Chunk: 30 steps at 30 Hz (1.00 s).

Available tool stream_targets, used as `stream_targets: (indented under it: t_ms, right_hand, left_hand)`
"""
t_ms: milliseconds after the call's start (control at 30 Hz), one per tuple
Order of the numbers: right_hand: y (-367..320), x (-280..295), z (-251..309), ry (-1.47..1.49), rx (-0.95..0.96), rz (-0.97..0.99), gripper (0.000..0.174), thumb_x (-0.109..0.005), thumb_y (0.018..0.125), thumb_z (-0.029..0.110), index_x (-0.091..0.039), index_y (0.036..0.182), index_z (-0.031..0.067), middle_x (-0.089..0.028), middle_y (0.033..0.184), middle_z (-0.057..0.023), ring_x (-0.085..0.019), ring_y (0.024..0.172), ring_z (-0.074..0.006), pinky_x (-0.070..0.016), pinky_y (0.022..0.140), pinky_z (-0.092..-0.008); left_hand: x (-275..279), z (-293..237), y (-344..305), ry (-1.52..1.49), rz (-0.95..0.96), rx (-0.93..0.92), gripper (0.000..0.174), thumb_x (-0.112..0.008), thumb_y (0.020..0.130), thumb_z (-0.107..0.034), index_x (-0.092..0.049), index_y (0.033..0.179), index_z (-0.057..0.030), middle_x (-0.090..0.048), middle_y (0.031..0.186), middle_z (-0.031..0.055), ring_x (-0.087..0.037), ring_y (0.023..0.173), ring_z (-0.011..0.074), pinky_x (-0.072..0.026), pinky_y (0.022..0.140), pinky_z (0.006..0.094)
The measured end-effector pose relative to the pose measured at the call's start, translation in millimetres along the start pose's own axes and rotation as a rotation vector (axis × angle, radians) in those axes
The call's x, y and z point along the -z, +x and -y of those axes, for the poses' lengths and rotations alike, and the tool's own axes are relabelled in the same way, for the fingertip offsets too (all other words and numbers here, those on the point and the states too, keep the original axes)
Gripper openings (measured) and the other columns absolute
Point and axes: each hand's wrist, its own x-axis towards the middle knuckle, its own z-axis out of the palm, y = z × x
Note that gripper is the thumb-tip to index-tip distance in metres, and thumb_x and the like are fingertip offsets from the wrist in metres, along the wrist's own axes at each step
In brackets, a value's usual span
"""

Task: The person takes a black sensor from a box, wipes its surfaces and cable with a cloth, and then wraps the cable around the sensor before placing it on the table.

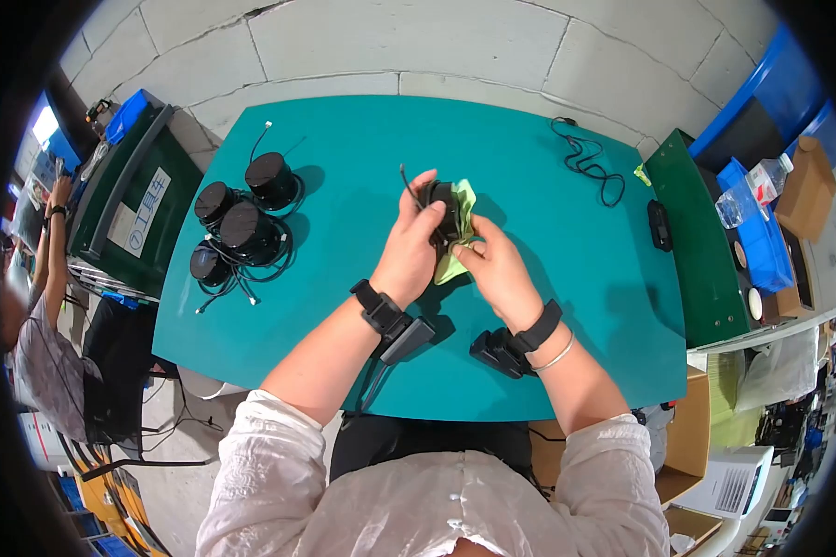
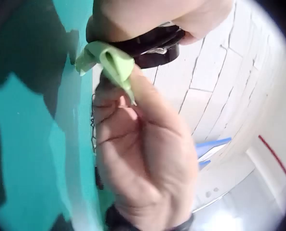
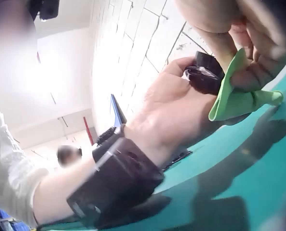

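Over the middle of the green table, my left hand [image 1: 409,252] grips a round black device [image 1: 444,197] with a thin dark cable sticking up from it. My right hand [image 1: 503,274] pinches a light green cloth [image 1: 451,267] between thumb and fingers, at the device's right side. In the left wrist view the folded cloth [image 2: 115,60] lies against the black device [image 2: 157,57]. The right wrist view shows the cloth [image 3: 221,101] hanging from the right fingertips, overlapping the left hand [image 3: 169,110]. Part of the device is hidden by the hands and cloth.
Several black cylinders [image 1: 269,181] with coiled cables stand at the table's left. A black cable [image 1: 590,162] lies at the back right, and a small black object [image 1: 659,226] near the right edge. Green bins [image 1: 125,213] flank the table. Another person [image 1: 51,343] sits at far left.
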Motion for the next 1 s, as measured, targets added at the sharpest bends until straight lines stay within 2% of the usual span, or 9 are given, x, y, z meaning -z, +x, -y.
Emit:
stream_targets:
  t_ms: [167,267,400,467,600,700,800,933,1000]
  right_hand:
    - [-6.3,20.0,24.3,0.611,-0.226,0.211,0.040,-0.058,0.087,-0.001,-0.050,0.126,-0.0059,-0.058,0.113,-0.0090,-0.061,0.093,-0.0159,-0.0486,0.086,-0.0282]
    - [1.6,33.4,33.9,0.551,-0.178,0.264,0.034,-0.055,0.089,-0.001,-0.053,0.123,-0.0053,-0.064,0.107,-0.0080,-0.062,0.093,-0.0142,-0.0498,0.083,-0.0265]
    - [16.6,68.9,15.5,-0.020,0.030,-0.080,0.039,-0.062,0.088,0.005,-0.056,0.126,0.0016,-0.062,0.117,-0.0124,-0.062,0.098,-0.0186,-0.0493,0.087,-0.0315]
    - [8.3,71.6,19.0,-1.151,0.335,-0.333,0.054,-0.069,0.083,0.012,-0.052,0.134,0.0075,-0.050,0.136,-0.0173,-0.052,0.120,-0.0272,-0.0431,0.100,-0.0376]
    - [-1.1,58.4,50.1,-0.454,0.403,0.161,0.086,-0.078,0.075,0.018,-0.034,0.148,0.0128,-0.029,0.153,-0.0173,-0.023,0.144,-0.0319,-0.0270,0.114,-0.0408]
    - [-0.3,55.2,50.3,-0.265,0.472,0.467,0.096,-0.081,0.073,0.021,-0.026,0.151,0.0118,-0.025,0.155,-0.0170,-0.023,0.144,-0.0322,-0.0250,0.114,-0.0425]
    - [-3.5,51.1,56.2,-0.390,0.510,0.428,0.105,-0.085,0.067,0.028,-0.024,0.151,0.0090,-0.030,0.151,-0.0184,-0.028,0.141,-0.0344,-0.0253,0.114,-0.0441]
    - [-8.3,42.6,49.0,-0.601,0.528,0.309,0.100,-0.088,0.061,0.034,-0.037,0.142,0.0046,-0.048,0.136,-0.0180,-0.043,0.129,-0.0364,-0.0329,0.108,-0.0450]
    - [-7.3,39.7,47.8,-0.682,0.534,0.258,0.095,-0.088,0.061,0.034,-0.042,0.138,0.0030,-0.054,0.130,-0.0173,-0.049,0.124,-0.0356,-0.0374,0.105,-0.0443]
  left_hand:
    - [0.2,-6.5,-2.4,0.772,0.144,-0.282,0.057,-0.054,0.091,-0.003,-0.030,0.143,-0.0052,-0.038,0.135,0.0084,-0.047,0.114,0.0157,-0.0388,0.101,0.0323]
    - [3.6,-12.8,2.8,0.449,0.092,-0.166,0.056,-0.059,0.089,-0.004,-0.036,0.141,-0.0029,-0.043,0.131,0.0075,-0.048,0.115,0.0150,-0.0415,0.099,0.0324]
    - [13.0,-20.0,7.4,-0.088,0.040,0.095,0.041,-0.055,0.095,-0.013,-0.045,0.132,-0.0001,-0.055,0.123,0.0106,-0.057,0.110,0.0189,-0.0469,0.096,0.0343]
    - [17.1,-12.2,12.2,-0.305,0.068,0.233,0.040,-0.046,0.101,-0.029,-0.047,0.127,0.0020,-0.060,0.118,0.0143,-0.063,0.105,0.0235,-0.0541,0.088,0.0373]
    - [12.4,-16.8,8.5,-0.229,0.285,0.380,0.054,-0.031,0.103,-0.045,-0.043,0.136,-0.0035,-0.058,0.126,0.0173,-0.061,0.112,0.0293,-0.0539,0.093,0.0432]
    - [8.0,-22.9,1.5,-0.147,0.351,0.453,0.066,-0.024,0.100,-0.056,-0.042,0.137,-0.0046,-0.058,0.126,0.0179,-0.062,0.110,0.0304,-0.0594,0.084,0.0413]
    - [8.8,-27.5,-3.1,-0.015,0.353,0.569,0.071,-0.028,0.097,-0.062,-0.043,0.136,-0.0047,-0.062,0.120,0.0162,-0.068,0.099,0.0263,-0.0637,0.066,0.0356]
    - [19.3,-24.0,0.5,0.000,0.461,0.610,0.071,-0.029,0.097,-0.062,-0.044,0.135,-0.0048,-0.062,0.119,0.0148,-0.068,0.099,0.0243,-0.0635,0.067,0.0361]
    - [17.4,-27.0,3.2,0.113,0.313,0.624,0.074,-0.025,0.097,-0.063,-0.043,0.135,-0.0031,-0.061,0.120,0.0155,-0.068,0.099,0.0277,-0.0631,0.068,0.0386]
